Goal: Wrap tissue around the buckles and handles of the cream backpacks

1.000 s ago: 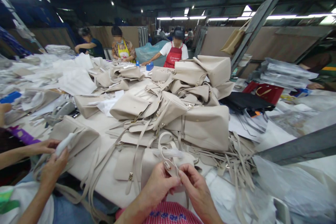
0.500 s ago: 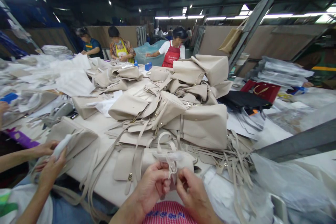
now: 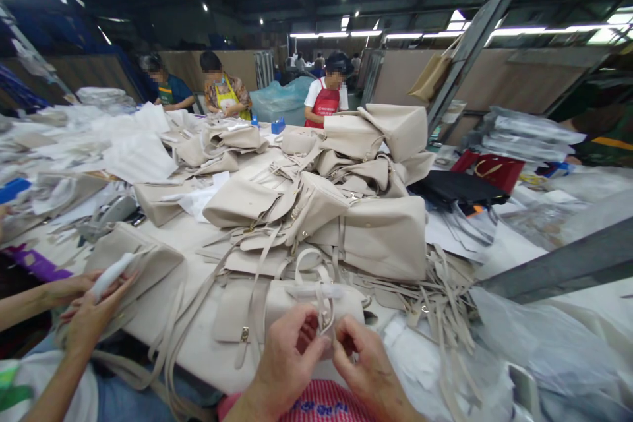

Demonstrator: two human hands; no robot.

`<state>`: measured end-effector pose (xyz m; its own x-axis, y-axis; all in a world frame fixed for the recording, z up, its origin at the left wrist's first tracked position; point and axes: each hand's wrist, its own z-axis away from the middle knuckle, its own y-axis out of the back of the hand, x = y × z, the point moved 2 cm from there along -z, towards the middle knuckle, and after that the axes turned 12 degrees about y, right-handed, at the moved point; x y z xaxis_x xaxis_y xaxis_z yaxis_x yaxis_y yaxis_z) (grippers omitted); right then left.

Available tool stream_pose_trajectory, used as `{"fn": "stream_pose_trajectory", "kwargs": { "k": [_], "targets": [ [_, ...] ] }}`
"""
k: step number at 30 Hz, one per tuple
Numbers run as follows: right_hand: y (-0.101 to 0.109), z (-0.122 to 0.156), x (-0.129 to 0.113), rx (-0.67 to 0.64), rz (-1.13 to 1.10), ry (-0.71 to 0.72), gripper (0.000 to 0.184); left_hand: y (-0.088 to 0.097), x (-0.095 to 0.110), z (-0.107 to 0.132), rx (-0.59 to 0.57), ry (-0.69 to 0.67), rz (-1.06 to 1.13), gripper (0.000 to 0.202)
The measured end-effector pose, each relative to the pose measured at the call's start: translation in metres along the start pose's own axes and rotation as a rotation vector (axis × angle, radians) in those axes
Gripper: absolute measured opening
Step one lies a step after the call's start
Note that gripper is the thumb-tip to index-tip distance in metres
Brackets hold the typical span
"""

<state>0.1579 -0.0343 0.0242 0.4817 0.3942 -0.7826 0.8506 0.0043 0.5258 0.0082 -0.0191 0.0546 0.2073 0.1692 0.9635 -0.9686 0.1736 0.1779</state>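
Note:
A beige handbag (image 3: 287, 300) lies at the table's near edge, right in front of me, its short handle standing up. A thin beige strap (image 3: 325, 308) hangs looped at its front. My left hand (image 3: 291, 349) is closed, thumb and fingers pinching the loop from the left. From the right, my right hand (image 3: 363, 359) pinches the strap's lower end, fingertips close to the left thumb. My fingers hide part of the strap. To the left, a beige flap with a gold turn-lock (image 3: 245, 333) lies flat.
A heap of beige handbags (image 3: 380, 234) rises behind the work. Loose straps (image 3: 442, 303) and clear plastic bags (image 3: 534, 343) lie on the right. At left, a co-worker's hands (image 3: 93, 297) hold a white roll by another bag. A slanted metal post (image 3: 568, 250) crosses the right side.
My left hand has turned and closed in on the strap's loop, its thumb now nearer my right hand. The co-worker's hands at left have shifted on the white roll.

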Motion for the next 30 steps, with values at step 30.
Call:
{"fn": "stream_pose_trajectory", "kwargs": {
  "k": [30],
  "targets": [
    [-0.025, 0.033, 0.026, -0.111, -0.047, -0.080, 0.017, 0.007, -0.002, -0.014, 0.031, -0.004, -0.308, 0.012]
  ]
}}
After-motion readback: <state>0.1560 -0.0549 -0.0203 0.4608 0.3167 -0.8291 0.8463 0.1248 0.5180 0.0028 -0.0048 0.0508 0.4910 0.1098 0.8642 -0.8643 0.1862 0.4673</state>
